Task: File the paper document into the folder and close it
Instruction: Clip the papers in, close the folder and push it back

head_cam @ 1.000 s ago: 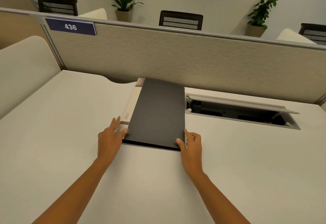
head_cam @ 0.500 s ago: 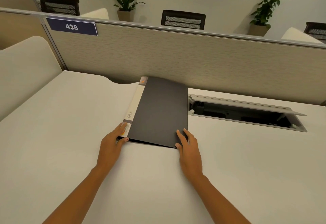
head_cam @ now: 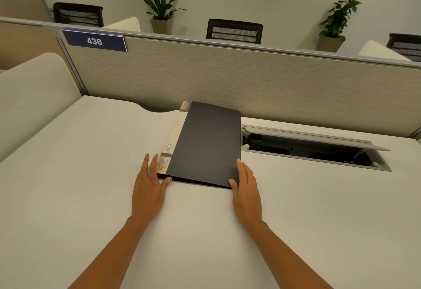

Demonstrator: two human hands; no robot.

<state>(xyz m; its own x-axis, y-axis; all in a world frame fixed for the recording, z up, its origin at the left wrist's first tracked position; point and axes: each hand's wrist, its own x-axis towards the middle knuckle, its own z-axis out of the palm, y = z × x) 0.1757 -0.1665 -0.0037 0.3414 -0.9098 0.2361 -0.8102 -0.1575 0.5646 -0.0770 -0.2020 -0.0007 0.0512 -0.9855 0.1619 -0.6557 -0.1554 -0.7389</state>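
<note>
Since a second ago the closed black plastic folder [head_cam: 206, 145] has slid farther up the pale surface [head_cam: 91, 174] toward the grey fabric partition [head_cam: 250, 79], both flat, open hands, left hand [head_cam: 149, 185] and right hand [head_cam: 247, 186], touching its near corners without gripping, so another push could jam it against that partition.

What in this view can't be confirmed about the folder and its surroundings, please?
- Paper document: not visible in the head view; the closed black folder cover would hide it if filed.
- Small spine print under "SMART LIFE": too small.
- Cable well contents: dark, part-covered by its raised lid.
- Both forearms: cut off by the bottom edge.
- Chairs beyond: hidden by the partition.
</note>
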